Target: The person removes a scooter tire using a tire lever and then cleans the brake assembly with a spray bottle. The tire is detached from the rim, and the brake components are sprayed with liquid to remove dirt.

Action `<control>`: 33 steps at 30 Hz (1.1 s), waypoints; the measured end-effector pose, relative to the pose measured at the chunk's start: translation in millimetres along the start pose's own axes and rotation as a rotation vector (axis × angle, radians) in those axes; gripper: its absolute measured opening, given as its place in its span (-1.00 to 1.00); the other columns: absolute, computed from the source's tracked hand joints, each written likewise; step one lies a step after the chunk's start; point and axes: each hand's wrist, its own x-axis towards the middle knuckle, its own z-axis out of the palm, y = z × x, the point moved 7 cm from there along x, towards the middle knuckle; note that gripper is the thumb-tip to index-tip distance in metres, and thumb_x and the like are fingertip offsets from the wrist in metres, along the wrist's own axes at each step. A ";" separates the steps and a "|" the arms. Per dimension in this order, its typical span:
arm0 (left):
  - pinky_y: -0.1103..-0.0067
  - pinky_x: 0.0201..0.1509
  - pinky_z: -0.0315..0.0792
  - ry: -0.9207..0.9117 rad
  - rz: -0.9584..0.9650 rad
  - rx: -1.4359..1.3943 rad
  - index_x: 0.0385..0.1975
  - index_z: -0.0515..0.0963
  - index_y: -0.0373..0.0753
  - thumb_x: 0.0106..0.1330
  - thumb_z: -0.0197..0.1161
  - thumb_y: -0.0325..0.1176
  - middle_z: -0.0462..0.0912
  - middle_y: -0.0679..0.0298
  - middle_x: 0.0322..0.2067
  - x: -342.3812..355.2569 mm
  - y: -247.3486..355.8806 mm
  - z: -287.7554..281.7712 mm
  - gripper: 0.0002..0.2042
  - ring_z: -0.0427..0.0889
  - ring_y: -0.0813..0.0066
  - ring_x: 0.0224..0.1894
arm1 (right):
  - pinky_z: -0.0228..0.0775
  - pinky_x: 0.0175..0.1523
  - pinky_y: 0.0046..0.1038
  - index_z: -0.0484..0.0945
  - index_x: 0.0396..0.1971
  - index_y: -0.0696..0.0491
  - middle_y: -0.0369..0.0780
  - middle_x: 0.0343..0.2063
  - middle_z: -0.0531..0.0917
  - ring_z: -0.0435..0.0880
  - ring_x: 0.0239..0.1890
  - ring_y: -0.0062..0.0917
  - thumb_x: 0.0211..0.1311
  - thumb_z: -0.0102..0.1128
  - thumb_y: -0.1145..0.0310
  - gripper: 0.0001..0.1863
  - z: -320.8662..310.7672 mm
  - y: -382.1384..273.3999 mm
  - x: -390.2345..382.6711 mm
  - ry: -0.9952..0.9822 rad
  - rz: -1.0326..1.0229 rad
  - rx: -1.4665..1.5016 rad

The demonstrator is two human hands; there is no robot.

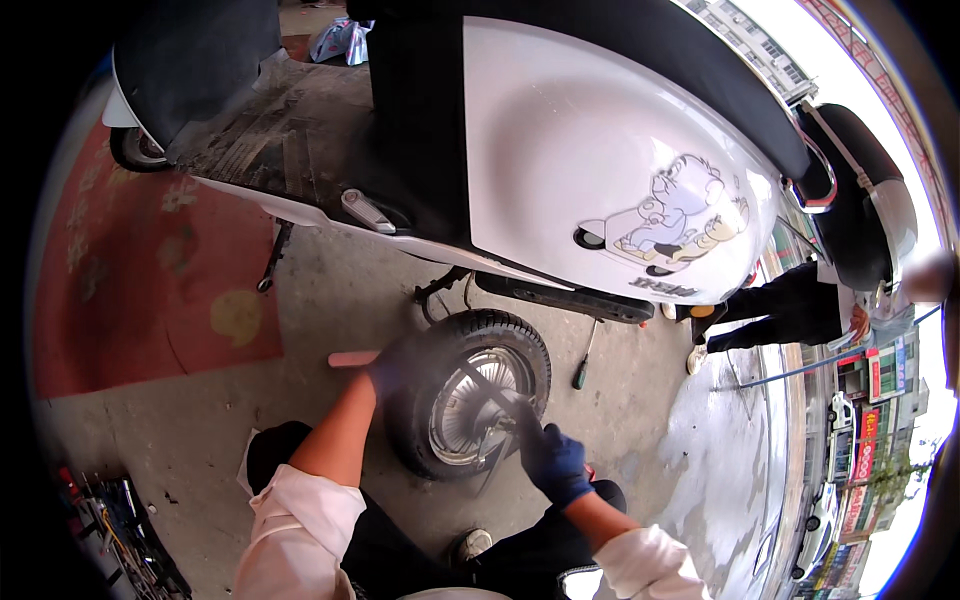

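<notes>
A wheel with a black tyre (pixel 412 428) and silver rim lies on the concrete below a scooter. My left hand (pixel 398 368), gloved and smeared by motion, is over the tyre's upper left; its fingers cannot be made out. My right hand (pixel 553 462), in a blue glove, is closed on a long dark bar (pixel 490 393) that slants across the wheel; its lower end is partly hidden by the glove. A pink strip (pixel 348 358) shows beside my left hand. A green-handled screwdriver (pixel 580 373) lies right of the tyre.
The white-and-black scooter (pixel 535 130) stands over the top of the view. A red mat (pixel 150 300) lies left, tools (pixel 115 525) at lower left. At right another person (pixel 795 315) in dark trousers is by a second scooter (pixel 860 190); parked cars (pixel 815 530) are beyond.
</notes>
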 end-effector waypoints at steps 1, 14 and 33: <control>0.52 0.04 0.38 -0.041 0.009 -0.038 0.02 0.35 -0.34 -0.20 0.46 -0.42 0.54 0.18 -0.14 1.1 7.4 5.0 -0.33 0.49 0.37 -0.06 | 0.33 -0.68 -0.20 0.24 0.22 -0.16 -0.19 -0.62 0.55 0.55 -0.71 -0.28 0.27 -0.03 0.17 -0.50 23.6 9.4 -13.6 -0.001 0.098 0.023; 0.46 0.14 0.32 0.237 0.211 0.483 0.12 0.30 -0.32 0.30 0.10 -0.07 0.50 0.07 -0.02 -4.1 15.9 11.2 -0.48 0.47 0.24 0.04 | 0.41 -0.42 -0.16 0.25 0.18 -0.05 0.00 -0.21 0.56 0.60 -0.52 -0.13 0.30 -0.04 0.06 -0.50 165.6 -17.7 -72.5 -0.194 0.375 0.492; 0.46 0.05 0.40 0.191 -0.265 0.021 0.08 0.29 -0.32 -0.19 0.49 -0.25 0.49 0.13 -0.03 -83.6 -55.9 42.5 -0.23 0.49 0.32 -0.02 | 0.39 -0.53 -0.33 0.51 0.01 -0.21 -0.19 -0.65 0.56 0.57 -0.62 -0.32 0.20 0.09 0.23 -0.66 -54.6 24.0 -5.4 -0.067 -0.183 0.245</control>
